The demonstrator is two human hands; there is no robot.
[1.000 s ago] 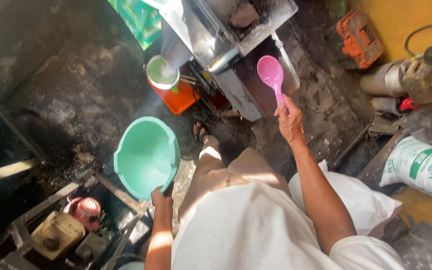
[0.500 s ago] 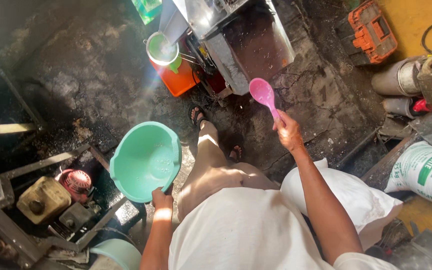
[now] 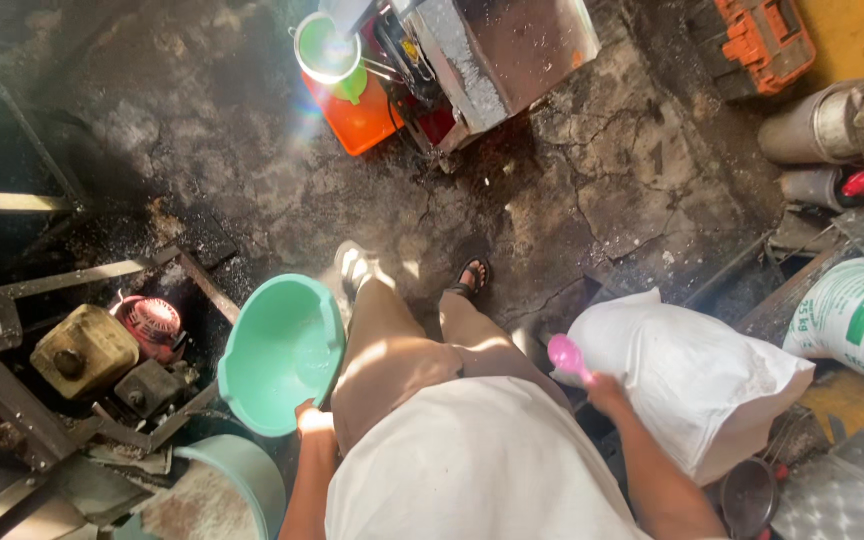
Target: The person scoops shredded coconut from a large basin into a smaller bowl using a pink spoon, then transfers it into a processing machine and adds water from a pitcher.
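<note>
Glossy green plastic basin (image 3: 277, 350), pink plastic scoop (image 3: 566, 355), cracked rough concrete floor (image 3: 602, 190).

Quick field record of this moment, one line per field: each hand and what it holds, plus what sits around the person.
left hand: grips the rim of a green plastic basin, held tilted at the person's left side
right hand: holds a pink scoop, bowl end up
beside right hand: open white sack
left of basin: small engine in a metal frame
ahead: orange container, metal machine
floor: cracked concrete floor
</note>
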